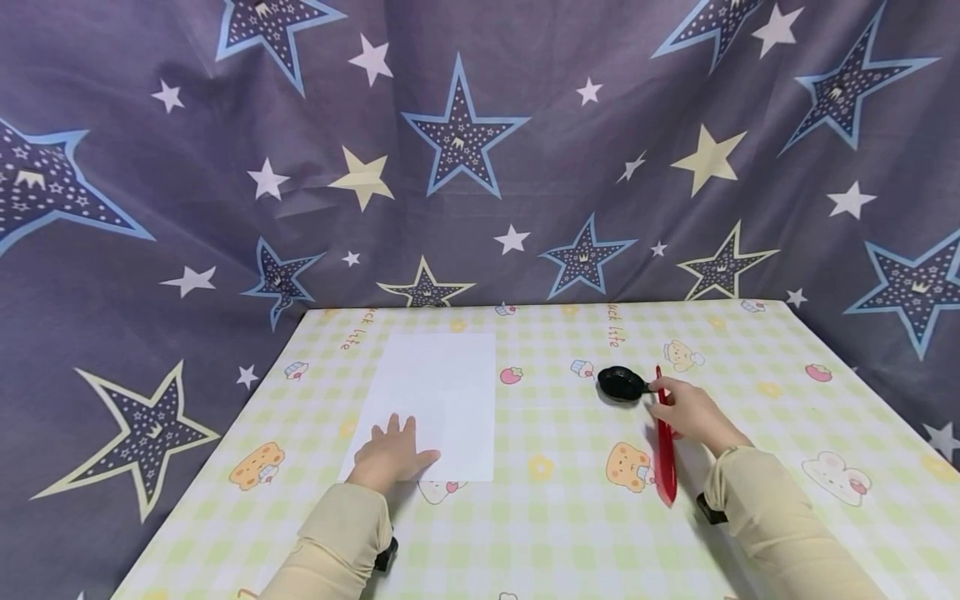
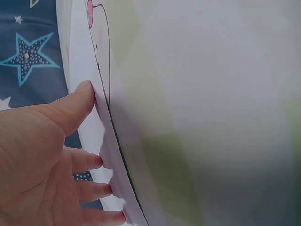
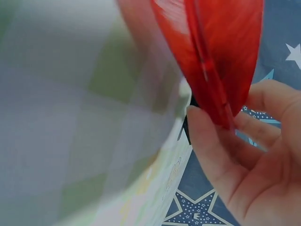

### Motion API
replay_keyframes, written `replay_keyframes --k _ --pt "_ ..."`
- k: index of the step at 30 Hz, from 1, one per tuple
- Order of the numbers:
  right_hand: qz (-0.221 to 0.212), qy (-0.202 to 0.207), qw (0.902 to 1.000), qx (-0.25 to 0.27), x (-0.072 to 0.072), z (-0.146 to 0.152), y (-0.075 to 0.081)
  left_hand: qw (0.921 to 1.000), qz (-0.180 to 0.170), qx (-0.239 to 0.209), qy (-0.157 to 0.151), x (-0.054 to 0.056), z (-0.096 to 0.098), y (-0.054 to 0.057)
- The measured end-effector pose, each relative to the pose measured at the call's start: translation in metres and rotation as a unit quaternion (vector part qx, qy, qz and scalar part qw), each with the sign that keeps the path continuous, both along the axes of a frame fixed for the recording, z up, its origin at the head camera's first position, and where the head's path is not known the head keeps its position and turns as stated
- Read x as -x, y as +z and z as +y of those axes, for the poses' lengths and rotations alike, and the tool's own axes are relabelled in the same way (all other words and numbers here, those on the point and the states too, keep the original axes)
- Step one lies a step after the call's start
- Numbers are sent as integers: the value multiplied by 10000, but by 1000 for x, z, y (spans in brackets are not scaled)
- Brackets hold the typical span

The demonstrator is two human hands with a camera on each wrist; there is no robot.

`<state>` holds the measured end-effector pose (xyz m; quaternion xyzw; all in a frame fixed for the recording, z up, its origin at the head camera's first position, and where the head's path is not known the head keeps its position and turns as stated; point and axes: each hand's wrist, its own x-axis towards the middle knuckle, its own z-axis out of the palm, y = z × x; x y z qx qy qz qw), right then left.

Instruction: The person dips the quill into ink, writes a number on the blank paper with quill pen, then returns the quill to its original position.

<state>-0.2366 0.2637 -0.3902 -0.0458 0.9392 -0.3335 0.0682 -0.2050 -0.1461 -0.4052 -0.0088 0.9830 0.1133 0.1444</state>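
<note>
My left hand (image 1: pixel 390 454) rests with spread fingers on the lower left part of a white sheet of paper (image 1: pixel 450 392). In the left wrist view its thumb and fingertips touch the sheet (image 2: pixel 84 56). On the right, my right hand (image 1: pixel 693 412) pinches a long red feather (image 1: pixel 667 467) near its narrow shaft end; the broad vane points back toward me. The right wrist view shows the feather (image 3: pixel 221 56) between thumb and fingers. Just left of these fingers lies a small black round dish (image 1: pixel 621 383) with a short handle; whether the fingers touch that handle, I cannot tell.
A checked tablecloth (image 1: pixel 555 533) with cartoon prints covers the table. Behind and beside the table hangs a dark curtain (image 1: pixel 480 233) with stars. Black wrist devices show under both sleeves.
</note>
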Motion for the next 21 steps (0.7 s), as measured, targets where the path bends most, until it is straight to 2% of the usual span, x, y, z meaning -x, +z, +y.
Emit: replay_keyframes --k 9,15,21 --pt "575 -135 9969 516 0 0 1 10000 -9 23 -14 0 5 -1" --pt "689 -161 9952 670 0 -1 3 10000 -62 48 15 -1 8 1" --pt "623 -116 9940 890 0 2 2 10000 -43 44 29 -2 9 1"
